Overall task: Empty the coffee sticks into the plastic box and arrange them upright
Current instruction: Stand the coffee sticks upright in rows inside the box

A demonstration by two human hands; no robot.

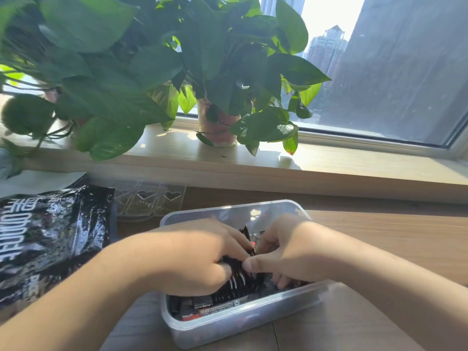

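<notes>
Bright window (379, 72) backlight, soft blur, edge distortion

wooden table (379, 249), plastic box (228, 325), black bag (50, 236) (crinkled)

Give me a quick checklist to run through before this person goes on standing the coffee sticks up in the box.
1. Sticks are in the container: the black coffee sticks are inside the clear rectangular plastic box: ok.
2. Both hands have a hold: the left hand and the right hand grip the bundle from either side: ok.
3. Sticks stand upright: those by the near wall lie flat: not ok.
4. The black foil bag is fully emptied: cannot tell, as its opening is not visible.
5. The box rests flat on the wooden table: ok.
</notes>
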